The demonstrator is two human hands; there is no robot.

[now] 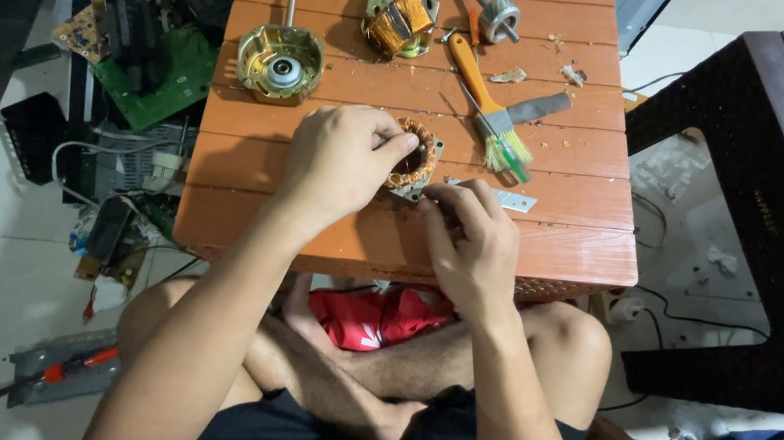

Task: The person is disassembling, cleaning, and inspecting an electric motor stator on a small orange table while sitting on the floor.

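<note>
Person sitting cross-legged at a low orange slatted table (pixel 551 241), working over its near half.

Left hand (pixel 339 163) is gripping a small motor stator (pixel 415 161) — a ring of steel laminations wound with copper coils — and is tilting it up off the table top, thumb and fingers closed around the ring's left rim. Right hand (pixel 471 246) is pinching at the stator's lower right edge, fingertips drawn narrow; whether a wire or a small tool is in that pinch cannot be told, it is too small.

Handling, as a judgement: the stator is looking dense and rigid for its size, so it is likely sitting heavy in the hand. The lamination stack is the safe hold. The copper windings are thin, enamelled, easily nicked or pulled loose, so fingers are better kept on the steel outer edge than on the coils.

Lying around it: a brass-coloured motor end housing with shaft (pixel 280 62) farther back on the left, a second wound stator in its frame (pixel 399 17), an orange-handled brush (pixel 487 99), a rotor shaft with bearing (pixel 495 14). Green circuit boards (pixel 162 69) are piled on the floor at left.
</note>
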